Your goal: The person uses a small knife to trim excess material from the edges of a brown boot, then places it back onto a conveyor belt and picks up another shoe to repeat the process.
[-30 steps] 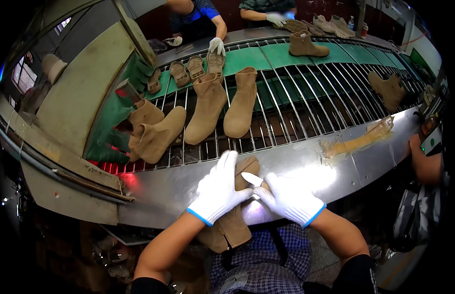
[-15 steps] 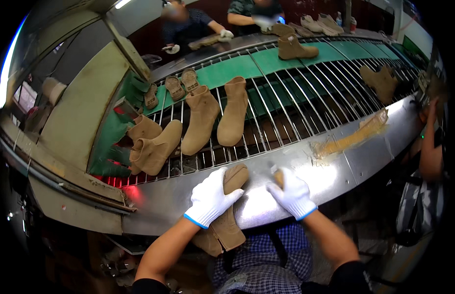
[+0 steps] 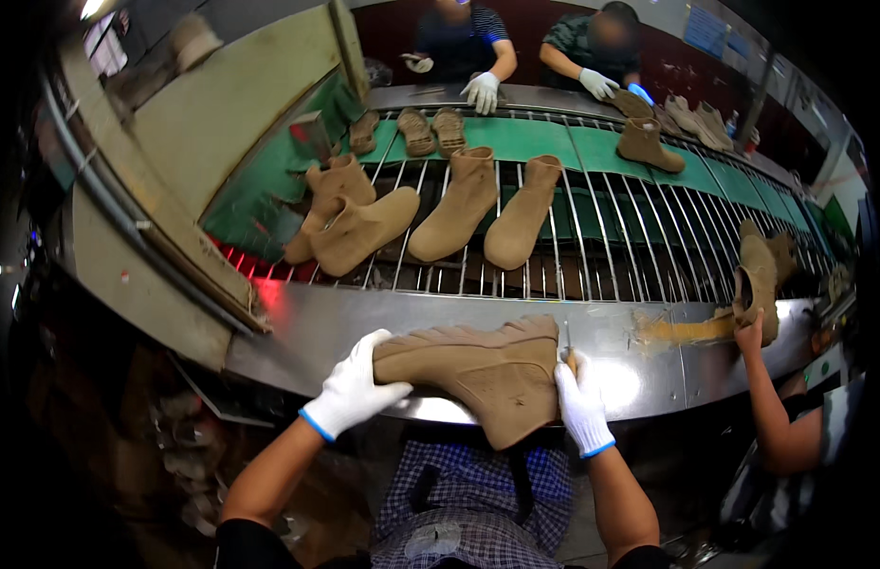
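View: head camera, looking down at a steel counter (image 3: 326, 332) along a conveyor.
Held item: tan suede boot (image 3: 487, 370), lying on its side across the counter's near edge, sole toward the conveyor, shaft toward the person's body.
Left hand (image 3: 353, 391): white glove with blue cuff; fingers clamped over the boot's toe end.
Right hand (image 3: 580, 403): same glove; fingers together, pressed against the boot's heel end. A small tool seems to show at the fingertips; too small to tell.
Conveyor (image 3: 592, 237): metal rods over green belt, just beyond the counter.
On the conveyor, left: two tan boots (image 3: 350, 223) touching, piled against each other.
On the conveyor, middle: two more boots (image 3: 492, 209) side by side, toes toward the person.
Far side: loose soles (image 3: 430, 128) in a row; another boot (image 3: 647, 144) upright.
Co-workers opposite: two people at the far edge, one gloved hand (image 3: 482, 91) resting on the conveyor rim.
Co-worker at right: a bare arm holding up a boot (image 3: 758, 284).
Counter mark: yellowish smear (image 3: 682, 330) near that arm.
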A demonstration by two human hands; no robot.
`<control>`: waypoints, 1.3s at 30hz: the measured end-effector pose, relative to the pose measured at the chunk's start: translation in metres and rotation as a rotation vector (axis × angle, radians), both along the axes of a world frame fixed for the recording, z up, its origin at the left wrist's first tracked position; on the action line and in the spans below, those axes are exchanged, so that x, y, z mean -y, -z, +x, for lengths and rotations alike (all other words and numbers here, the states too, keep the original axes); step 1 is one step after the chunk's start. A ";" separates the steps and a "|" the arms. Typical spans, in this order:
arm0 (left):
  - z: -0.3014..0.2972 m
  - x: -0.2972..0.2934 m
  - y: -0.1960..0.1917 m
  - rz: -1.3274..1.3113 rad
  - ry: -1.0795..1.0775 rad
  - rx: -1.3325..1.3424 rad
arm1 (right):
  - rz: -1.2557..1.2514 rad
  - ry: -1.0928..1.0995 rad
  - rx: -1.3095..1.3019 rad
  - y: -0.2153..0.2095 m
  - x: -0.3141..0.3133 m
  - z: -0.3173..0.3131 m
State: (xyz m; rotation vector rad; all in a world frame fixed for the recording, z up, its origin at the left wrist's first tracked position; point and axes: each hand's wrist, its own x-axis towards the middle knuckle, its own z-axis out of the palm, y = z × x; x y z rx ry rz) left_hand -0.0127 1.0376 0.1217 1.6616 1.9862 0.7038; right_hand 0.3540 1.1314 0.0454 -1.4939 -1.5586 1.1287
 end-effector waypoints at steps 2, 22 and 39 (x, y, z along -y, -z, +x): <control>-0.017 0.003 0.024 0.076 0.019 -0.070 | 0.140 -0.101 0.175 -0.030 0.008 -0.011; 0.022 -0.078 -0.019 0.008 0.477 -0.131 | 0.249 -0.497 0.406 -0.100 0.033 -0.062; 0.069 -0.087 -0.062 -0.016 0.585 -0.325 | 0.381 -0.519 0.651 -0.118 0.023 -0.030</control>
